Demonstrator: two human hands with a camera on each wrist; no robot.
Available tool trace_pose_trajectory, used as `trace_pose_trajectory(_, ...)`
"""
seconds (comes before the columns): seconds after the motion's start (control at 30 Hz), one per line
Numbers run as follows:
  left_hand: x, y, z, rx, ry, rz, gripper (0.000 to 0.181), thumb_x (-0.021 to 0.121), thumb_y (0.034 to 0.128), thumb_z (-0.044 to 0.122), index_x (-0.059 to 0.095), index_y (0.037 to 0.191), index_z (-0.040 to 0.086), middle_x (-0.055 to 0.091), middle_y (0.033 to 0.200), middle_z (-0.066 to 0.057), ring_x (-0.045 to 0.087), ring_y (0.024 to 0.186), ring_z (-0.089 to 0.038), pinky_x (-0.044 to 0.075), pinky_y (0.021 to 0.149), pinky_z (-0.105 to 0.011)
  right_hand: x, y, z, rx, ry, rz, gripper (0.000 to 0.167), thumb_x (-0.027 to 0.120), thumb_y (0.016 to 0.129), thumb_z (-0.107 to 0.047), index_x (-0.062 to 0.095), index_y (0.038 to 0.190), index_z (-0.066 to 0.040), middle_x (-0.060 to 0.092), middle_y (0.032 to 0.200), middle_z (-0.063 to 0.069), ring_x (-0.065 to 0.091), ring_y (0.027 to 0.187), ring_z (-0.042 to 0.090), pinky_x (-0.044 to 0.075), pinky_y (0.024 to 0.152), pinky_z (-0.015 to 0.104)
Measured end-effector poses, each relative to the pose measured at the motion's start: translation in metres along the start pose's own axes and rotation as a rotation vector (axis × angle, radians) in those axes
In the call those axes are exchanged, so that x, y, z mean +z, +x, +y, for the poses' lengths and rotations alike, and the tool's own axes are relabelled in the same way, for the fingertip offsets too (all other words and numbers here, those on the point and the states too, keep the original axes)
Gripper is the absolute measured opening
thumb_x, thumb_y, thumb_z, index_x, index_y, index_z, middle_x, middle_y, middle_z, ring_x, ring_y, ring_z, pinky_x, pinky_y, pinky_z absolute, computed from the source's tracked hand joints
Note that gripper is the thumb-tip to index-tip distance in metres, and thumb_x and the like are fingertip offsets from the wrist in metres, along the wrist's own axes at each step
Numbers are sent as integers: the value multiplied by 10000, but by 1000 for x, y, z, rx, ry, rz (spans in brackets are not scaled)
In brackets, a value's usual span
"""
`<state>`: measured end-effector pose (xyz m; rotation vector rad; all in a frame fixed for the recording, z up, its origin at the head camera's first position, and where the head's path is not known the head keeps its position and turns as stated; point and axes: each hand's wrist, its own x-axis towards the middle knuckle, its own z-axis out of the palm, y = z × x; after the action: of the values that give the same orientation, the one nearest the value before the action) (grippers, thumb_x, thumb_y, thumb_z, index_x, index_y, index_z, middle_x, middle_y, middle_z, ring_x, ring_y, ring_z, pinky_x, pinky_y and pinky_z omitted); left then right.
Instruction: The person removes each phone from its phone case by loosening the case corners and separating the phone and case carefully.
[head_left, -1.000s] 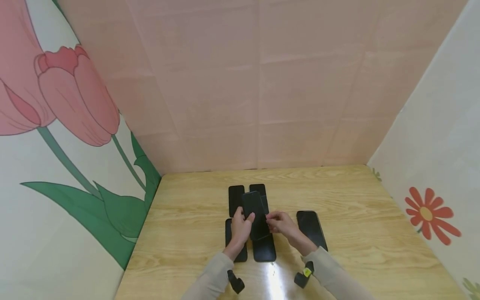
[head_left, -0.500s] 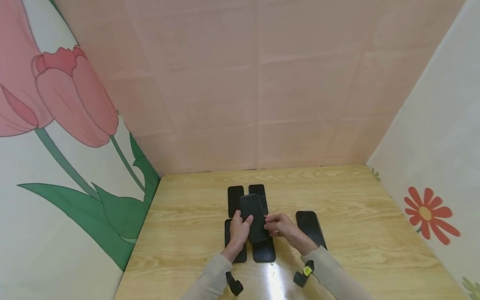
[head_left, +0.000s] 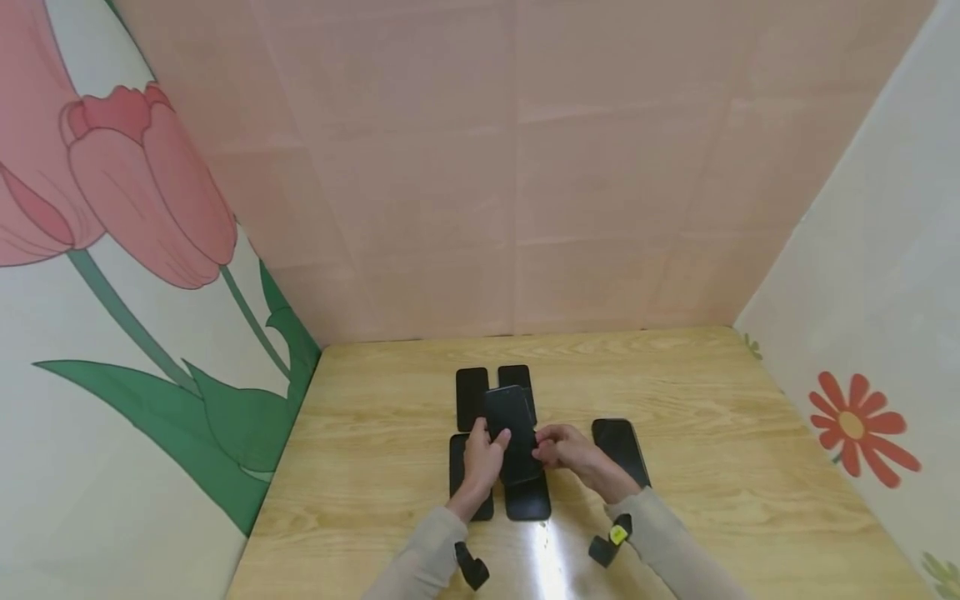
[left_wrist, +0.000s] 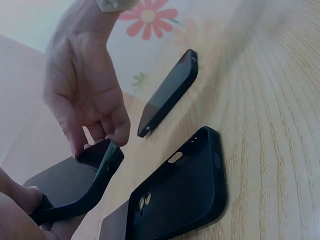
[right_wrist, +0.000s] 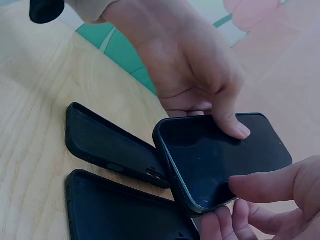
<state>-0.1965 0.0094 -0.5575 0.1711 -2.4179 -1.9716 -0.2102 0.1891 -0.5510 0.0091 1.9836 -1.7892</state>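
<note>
My left hand (head_left: 481, 462) grips a black phone in a dark case (head_left: 510, 429) by its left side, thumb on the screen, above the table. On its right edge, my right hand (head_left: 564, 450) pinches the case rim with thumb and fingers. In the left wrist view, the phone (left_wrist: 65, 182) sits partly out of the case at one corner, with a gap between glass and rim. An empty black case (left_wrist: 182, 185) lies below it. The right wrist view shows the left thumb (right_wrist: 235, 122) flat on the screen and the right thumb (right_wrist: 260, 187) at the near edge.
Black cases and phones lie on the wooden table (head_left: 375, 433): one at the back left (head_left: 471, 396), one at the front left (head_left: 457, 467), one at the front right (head_left: 528, 500), one behind the held phone (head_left: 514, 375). Another phone (head_left: 618, 446) lies right of the right hand.
The held phone and both hands have shifted slightly, first left and then back to the right. Both hands keep their hold on the phone and case.
</note>
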Motion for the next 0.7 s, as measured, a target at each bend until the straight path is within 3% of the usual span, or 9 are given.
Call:
trace_pose_trajectory(0.33,2,0,-3,-15,-48,-6,171,603,975,81,546,1111,-4,706,982,-124,674,857,-219,547,752,-412,-6,0,1,-42,27,-93,235,617,870,32,551,1082,107,610,872,54,616,767,143,538,776,380)
trace_pose_trajectory(0.5,1,-1,-3,-16,-72,2,179,594,979,85,538,1116,-15,701,1015,-152,675,878,-241,547,773,-426,-5,1,1,-93,49,-96,221,616,878,34,537,1072,106,645,848,38,627,756,127,536,741,365)
trace_pose_trajectory(0.7,-1,-1,2,-7,-42,12,188,620,976,116,547,1100,-5,705,977,-124,673,843,-214,550,718,-383,-6,1,1,-106,82,-57,311,647,890,32,484,1137,130,618,887,79,640,769,152,549,736,398)
